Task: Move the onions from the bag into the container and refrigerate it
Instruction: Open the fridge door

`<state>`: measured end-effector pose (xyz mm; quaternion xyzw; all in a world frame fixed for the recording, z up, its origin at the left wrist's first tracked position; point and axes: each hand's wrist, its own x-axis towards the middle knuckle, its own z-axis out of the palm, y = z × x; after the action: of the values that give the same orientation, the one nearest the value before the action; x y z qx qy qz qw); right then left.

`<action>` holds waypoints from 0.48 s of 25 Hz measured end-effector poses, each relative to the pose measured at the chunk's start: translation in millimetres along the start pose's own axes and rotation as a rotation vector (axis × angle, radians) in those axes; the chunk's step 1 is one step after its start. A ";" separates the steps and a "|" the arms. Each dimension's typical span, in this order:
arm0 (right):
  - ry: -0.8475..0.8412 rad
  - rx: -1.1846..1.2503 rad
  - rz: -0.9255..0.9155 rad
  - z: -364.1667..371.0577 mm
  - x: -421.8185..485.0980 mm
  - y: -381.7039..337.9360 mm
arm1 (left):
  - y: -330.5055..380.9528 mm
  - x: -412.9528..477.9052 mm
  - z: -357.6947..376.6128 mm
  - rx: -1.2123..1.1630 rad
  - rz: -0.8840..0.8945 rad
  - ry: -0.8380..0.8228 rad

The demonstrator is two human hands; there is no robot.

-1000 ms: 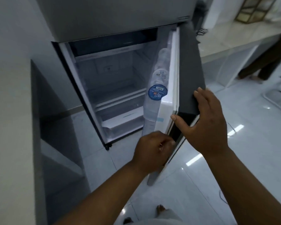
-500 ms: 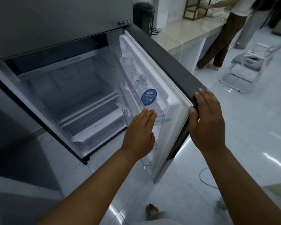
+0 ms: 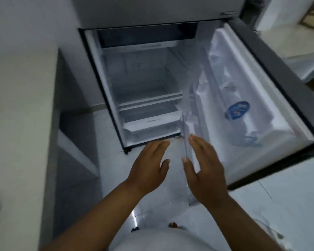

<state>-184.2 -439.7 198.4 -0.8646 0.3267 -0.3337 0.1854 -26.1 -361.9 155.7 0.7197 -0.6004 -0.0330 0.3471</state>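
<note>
The refrigerator [image 3: 105, 82] stands with its lower door [image 3: 279, 84] swung wide to the right. Its white shelves [image 3: 149, 96] and bottom drawer [image 3: 152, 124] look bare. A water bottle with a blue label [image 3: 237, 110] lies in the door rack. My left hand [image 3: 149, 169] hovers open in front of the bottom edge of the fridge, holding nothing. My right hand [image 3: 205, 171] is open too, beside the clear door-shelf edge [image 3: 186, 134]; I cannot tell if it touches. No onions, bag or container are in view.
A pale counter [image 3: 20, 124] with open grey shelving [image 3: 76, 153] beneath runs along the left, close to the fridge. Glossy white floor tiles [image 3: 288, 205] lie to the right under the door. My feet [image 3: 173, 225] show at the bottom.
The door has swung from nearly edge-on to wide open on the right. My right hand has left the door's outer edge, and both hands now hover open in front of the fridge.
</note>
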 end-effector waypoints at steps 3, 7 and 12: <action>-0.332 0.134 -0.038 63.0 -1.6 -35.2 | -46.5 -70.2 -30.9 0.017 -0.297 0.116; -0.634 0.275 -0.161 141.3 2.1 -92.9 | -88.9 -161.9 -81.5 0.046 -0.693 0.317; -0.962 0.371 -0.264 235.3 -3.0 -188.2 | -111.7 -263.6 -134.3 0.148 -1.053 0.644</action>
<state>61.4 -278.5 131.7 -0.9065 0.0289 0.0278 0.4204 57.3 -62.1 99.7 0.9153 -0.0306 0.0607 0.3971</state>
